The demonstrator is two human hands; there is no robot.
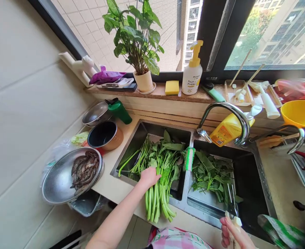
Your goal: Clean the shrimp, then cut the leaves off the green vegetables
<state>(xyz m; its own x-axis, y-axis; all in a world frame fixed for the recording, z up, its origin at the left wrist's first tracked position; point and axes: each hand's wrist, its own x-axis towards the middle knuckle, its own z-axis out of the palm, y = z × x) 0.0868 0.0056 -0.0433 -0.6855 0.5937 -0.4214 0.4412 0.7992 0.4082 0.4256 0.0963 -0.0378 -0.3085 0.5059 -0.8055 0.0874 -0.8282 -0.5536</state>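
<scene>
My left hand (149, 176) is closed on a bunch of long-stemmed leafy greens (164, 186), which looks like water spinach. The bunch lies over the front rim of the left sink basin (123, 166), its thick cut stem ends pointing toward me. In my right hand (235, 233) is a pair of scissors (231, 199) with cream handles and metal blades pointing away over the right basin's front edge. Loose leaves and thin stems (212, 176) lie in the right basin (245, 180).
A metal bowl of shrimp (86, 171) stands left, near an inner pot (104, 135) and green bottle (119, 110). A curved faucet (226, 107) rises behind the basins; a green-white cloth (189, 159) hangs on the divider. A plant (143, 81) and pump bottle (192, 77) occupy the sill.
</scene>
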